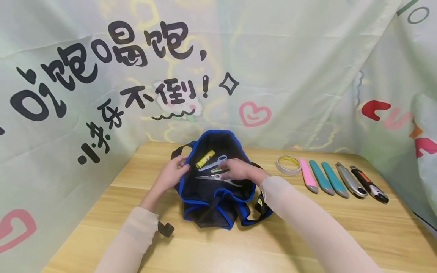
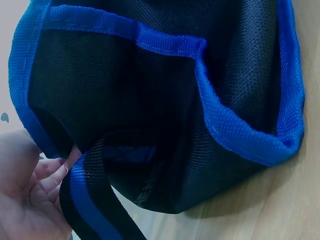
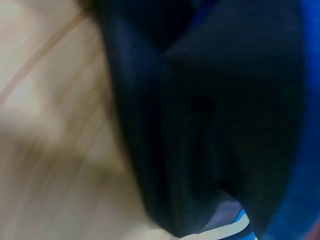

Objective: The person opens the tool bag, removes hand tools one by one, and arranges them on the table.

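A black tool bag point(image 1: 201, 195) with blue edging stands on the table, its mouth facing me. My left hand point(image 1: 172, 172) pinches its left rim; in the left wrist view that hand point(image 2: 45, 185) is beside a black-and-blue strap point(image 2: 92, 185). Inside the bag lie a yellow glue stick point(image 1: 205, 159), scissors with grey-blue handles point(image 1: 213, 163) and silver-bladed scissors point(image 1: 206, 177). My right hand point(image 1: 237, 169) reaches in over both scissors, fingers apart, partly covering their handles. A small greenish item point(image 1: 215, 170) lies between them. The right wrist view shows mostly dark bag fabric point(image 3: 200, 115).
Along the right side of the table point(image 1: 300, 220) lie a tape roll point(image 1: 288, 165), a pink cutter point(image 1: 308, 176), two teal cutters point(image 1: 321, 177), a grey utility knife point(image 1: 351, 181) and a black-and-orange one point(image 1: 370, 184). A printed curtain point(image 1: 290, 76) hangs behind.
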{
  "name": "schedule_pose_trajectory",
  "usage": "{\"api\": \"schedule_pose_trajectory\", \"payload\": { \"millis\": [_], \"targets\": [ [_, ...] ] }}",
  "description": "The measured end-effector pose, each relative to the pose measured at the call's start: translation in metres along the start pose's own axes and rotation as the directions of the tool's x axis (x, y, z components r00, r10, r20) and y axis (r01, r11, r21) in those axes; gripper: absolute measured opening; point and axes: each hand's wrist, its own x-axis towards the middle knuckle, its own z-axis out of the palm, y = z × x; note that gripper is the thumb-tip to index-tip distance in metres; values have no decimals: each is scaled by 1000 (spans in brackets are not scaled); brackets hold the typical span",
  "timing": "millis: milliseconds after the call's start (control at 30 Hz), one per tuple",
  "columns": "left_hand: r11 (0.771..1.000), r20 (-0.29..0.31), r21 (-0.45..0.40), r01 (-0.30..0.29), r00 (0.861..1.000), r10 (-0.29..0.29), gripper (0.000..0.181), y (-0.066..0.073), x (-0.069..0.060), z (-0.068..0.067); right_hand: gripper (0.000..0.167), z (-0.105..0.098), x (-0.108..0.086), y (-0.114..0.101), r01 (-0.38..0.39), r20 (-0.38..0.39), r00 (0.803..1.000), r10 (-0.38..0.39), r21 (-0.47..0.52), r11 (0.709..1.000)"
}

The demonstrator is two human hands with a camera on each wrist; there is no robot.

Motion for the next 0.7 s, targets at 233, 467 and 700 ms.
{"api": "schedule_pose_trajectory", "payload": {
  "millis": [233, 467, 700],
  "targets": [
    [1000, 2, -18, 3, 1000, -3, 41, 4, 0, 1, 33, 9, 3, 11, 25, -26, 999, -30, -173, 985],
    [1000, 9, -17, 10, 1000, -10, 41, 4, -2, 3, 30, 13, 6, 10, -5, 5, 1000, 6, -176, 984],
    [1000, 2, -16, 2, 1000, -2, 41, 3, -2, 3, 31, 11, 5, 7, -22, 4, 1000, 22, -119, 993]
  ]
}}
